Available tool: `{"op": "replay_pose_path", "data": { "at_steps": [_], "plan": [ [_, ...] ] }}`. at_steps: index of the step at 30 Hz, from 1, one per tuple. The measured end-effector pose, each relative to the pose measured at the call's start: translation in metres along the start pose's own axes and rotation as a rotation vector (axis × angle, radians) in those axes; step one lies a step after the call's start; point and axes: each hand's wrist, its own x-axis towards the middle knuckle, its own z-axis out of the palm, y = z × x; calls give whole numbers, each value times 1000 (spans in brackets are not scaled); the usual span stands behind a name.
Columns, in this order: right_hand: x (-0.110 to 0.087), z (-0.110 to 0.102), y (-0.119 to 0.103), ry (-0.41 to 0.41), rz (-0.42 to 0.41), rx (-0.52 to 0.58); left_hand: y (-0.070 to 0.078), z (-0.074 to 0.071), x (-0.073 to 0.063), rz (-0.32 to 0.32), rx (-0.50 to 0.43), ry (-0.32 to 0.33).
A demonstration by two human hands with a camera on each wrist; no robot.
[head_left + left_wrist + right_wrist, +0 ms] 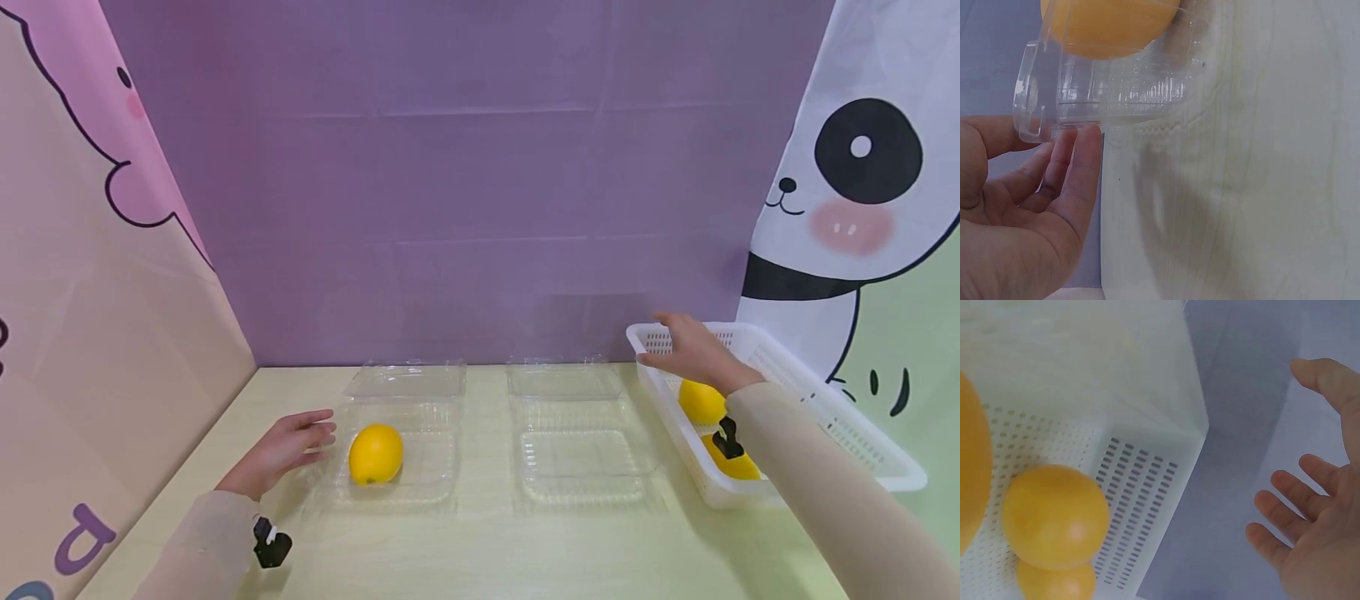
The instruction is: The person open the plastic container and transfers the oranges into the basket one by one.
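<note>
A smooth yellow fruit (376,454), rounded like a lemon or an orange, lies in the left clear plastic clamshell box (431,475), whose lid stands folded back. My left hand (281,450) is at that box's left side, fingers fairly straight; in the left wrist view the fingertips (1089,134) are at its rim, and whether they touch is hard to tell. My right hand (693,352) hovers over the far end of a white perforated basket (862,442), fingers spread, holding nothing. Yellow fruits (1057,515) lie in the basket, partly hidden by my right arm in the head view.
A second clear clamshell box (585,462), its lid also folded back, lies between the left box and the basket on the pale wooden table (480,550). A purple cloth (480,183) hangs behind, with printed cloths on both sides.
</note>
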Motion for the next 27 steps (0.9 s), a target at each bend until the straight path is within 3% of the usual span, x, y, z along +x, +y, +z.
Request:
{"op": "replay_pose_path", "data": {
  "at_steps": [14,27],
  "plan": [
    [6,11,-27,-6,-77,0,0,0,1,-1,-2,4],
    [9,25,-52,8,-177,67,-2,1,4,-26,28,32]
  ]
}}
